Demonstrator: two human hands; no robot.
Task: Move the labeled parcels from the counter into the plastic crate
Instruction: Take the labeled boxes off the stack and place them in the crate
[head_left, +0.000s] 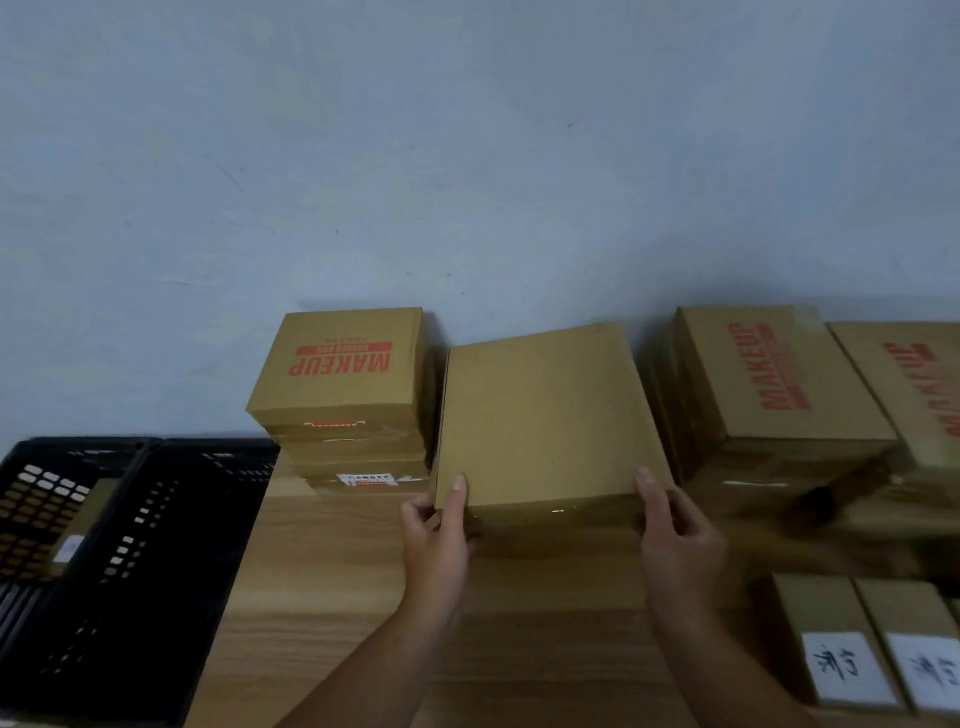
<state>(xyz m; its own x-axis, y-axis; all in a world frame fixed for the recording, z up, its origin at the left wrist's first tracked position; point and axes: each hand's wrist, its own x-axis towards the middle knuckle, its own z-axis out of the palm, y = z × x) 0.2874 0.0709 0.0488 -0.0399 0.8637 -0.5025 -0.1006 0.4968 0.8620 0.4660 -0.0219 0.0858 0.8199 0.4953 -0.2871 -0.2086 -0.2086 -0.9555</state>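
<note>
Your left hand (441, 525) and right hand (675, 530) grip the plain brown cardboard parcel (545, 415) by its near corners. It lies between them.

Dim, flat indoor light; cool grey-blue cast over wall (467, 156). No hard shadows, only soft dark patches behind stacks along back edge of surface (337, 597), deepest just right of plain box (540, 415). Small glare streaks on tape on front faces of that box and of right stack (769, 374). Crate (130, 571) at left edge crushed near black (only holes readable). Whole frame soft, smeared; right edge worst. Wide-angle bend: stacks lean outward. Left hand (436, 530) and right hand (675, 535) soft-edged.
</note>
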